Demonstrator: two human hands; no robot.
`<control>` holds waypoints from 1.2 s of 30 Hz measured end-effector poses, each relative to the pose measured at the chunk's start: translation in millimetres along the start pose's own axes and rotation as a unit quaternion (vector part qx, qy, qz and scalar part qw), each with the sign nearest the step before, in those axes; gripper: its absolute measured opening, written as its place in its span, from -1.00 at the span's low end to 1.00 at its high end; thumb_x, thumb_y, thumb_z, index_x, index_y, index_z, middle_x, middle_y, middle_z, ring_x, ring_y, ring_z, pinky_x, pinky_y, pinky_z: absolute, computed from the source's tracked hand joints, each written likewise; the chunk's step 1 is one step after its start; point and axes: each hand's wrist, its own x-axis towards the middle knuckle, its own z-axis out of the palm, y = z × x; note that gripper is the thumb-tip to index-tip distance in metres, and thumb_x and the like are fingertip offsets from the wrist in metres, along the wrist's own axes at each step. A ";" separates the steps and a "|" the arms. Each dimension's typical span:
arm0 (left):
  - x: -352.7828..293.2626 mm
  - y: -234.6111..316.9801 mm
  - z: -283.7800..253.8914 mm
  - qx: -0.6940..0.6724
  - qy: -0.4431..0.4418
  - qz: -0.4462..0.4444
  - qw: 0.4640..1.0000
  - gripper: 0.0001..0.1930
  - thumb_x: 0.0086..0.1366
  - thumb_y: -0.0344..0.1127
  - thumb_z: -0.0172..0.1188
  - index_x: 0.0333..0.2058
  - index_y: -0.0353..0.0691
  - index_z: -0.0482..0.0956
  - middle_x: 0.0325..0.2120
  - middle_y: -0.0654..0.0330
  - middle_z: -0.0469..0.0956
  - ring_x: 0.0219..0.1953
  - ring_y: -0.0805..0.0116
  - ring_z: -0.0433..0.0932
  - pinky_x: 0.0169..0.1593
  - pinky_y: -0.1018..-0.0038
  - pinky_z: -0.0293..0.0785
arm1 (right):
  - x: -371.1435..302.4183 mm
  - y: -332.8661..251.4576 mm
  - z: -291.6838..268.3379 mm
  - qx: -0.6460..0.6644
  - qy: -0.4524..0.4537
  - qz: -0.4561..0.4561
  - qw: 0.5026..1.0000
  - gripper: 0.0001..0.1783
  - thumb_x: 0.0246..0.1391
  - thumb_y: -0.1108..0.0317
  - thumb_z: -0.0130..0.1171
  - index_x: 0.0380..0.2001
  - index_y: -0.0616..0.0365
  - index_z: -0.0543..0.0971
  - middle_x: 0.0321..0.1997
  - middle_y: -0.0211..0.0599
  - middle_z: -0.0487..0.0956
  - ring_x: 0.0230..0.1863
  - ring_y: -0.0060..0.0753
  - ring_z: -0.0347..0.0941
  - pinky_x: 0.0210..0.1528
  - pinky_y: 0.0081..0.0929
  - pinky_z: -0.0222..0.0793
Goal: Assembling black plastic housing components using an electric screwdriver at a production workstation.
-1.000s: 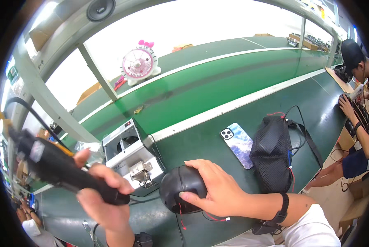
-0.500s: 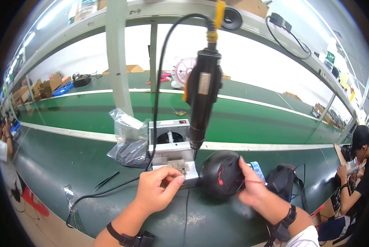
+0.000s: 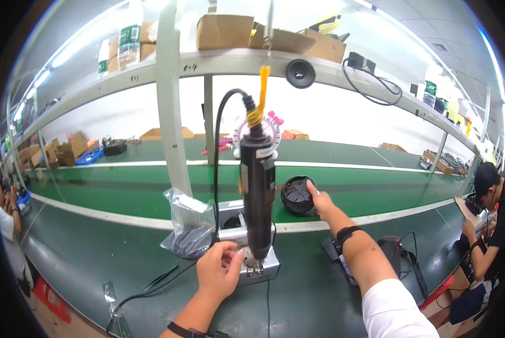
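My right hand [image 3: 322, 204] is stretched out over the green belt. Its fingers grip the rim of a round black housing [image 3: 297, 195], whose open, ribbed side is in view. Nearer to me, my left hand [image 3: 221, 266] is closed, thumb against curled fingers, beside a small silver screw feeder [image 3: 269, 265]; whatever it may pinch is too small to make out. A black electric screwdriver [image 3: 257, 191] hangs tip down in front of the feeder, partly hiding it. Neither hand touches the screwdriver.
Left of the feeder lies a clear plastic bag [image 3: 189, 225] with dark contents. Tweezers [image 3: 162, 276] and a black cable [image 3: 151, 293] lie on the green bench. A black pouch-like thing [image 3: 390, 253] with wires is at right. Another person [image 3: 489, 219] sits at the far right.
My right hand has carried the black housing from the bench forward onto the belt, its open side now showing. My left hand stays by the feeder. The view has tilted upward.
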 end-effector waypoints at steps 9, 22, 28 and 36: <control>-4.8 -2.3 -3.0 -0.022 0.009 -0.022 0.999 -0.80 0.12 -0.43 0.31 -0.26 -0.30 0.57 -0.52 0.15 0.59 -0.50 0.44 0.58 -0.36 0.55 0.46 | -50.0 36.3 -4.9 -0.476 -0.101 -0.148 0.861 0.25 0.14 -0.59 -0.18 0.34 0.54 0.21 0.39 0.39 0.28 0.49 0.28 0.11 0.50 -0.13 0.04; -3.7 -36.4 -2.8 -0.162 0.090 -0.069 0.980 -0.73 0.52 -0.23 0.08 -0.36 -0.27 0.52 -0.58 0.38 0.42 -0.52 0.67 0.33 -0.44 0.64 0.24 | -110.1 45.6 5.4 -0.551 0.017 -0.216 0.806 0.05 0.17 -0.43 0.00 0.31 0.40 0.34 0.45 0.20 0.24 0.53 0.17 0.03 0.54 -0.13 -0.03; 3.1 -65.7 3.8 -0.191 0.059 -0.177 0.964 -0.55 0.60 -0.05 -0.13 -0.27 -0.29 0.57 -0.51 0.28 0.51 -0.45 0.54 0.45 -0.32 0.58 0.42 | -108.5 58.8 -9.8 -0.493 0.084 -0.264 0.825 -0.19 0.15 -0.22 0.17 0.13 0.36 0.51 0.28 0.17 0.44 0.37 0.13 0.27 0.42 -0.09 0.20; 0.4 -78.3 -11.1 -0.140 0.035 -0.281 0.949 -0.59 0.49 0.02 0.08 -0.21 -0.29 0.58 -0.48 0.27 0.55 -0.53 0.53 0.49 -0.46 0.53 0.43 | -127.9 51.8 0.2 -0.421 0.138 -0.364 0.819 -0.60 0.11 0.17 0.32 -0.12 0.22 0.51 -0.09 -0.03 0.49 0.01 0.08 0.40 0.08 -0.08 0.37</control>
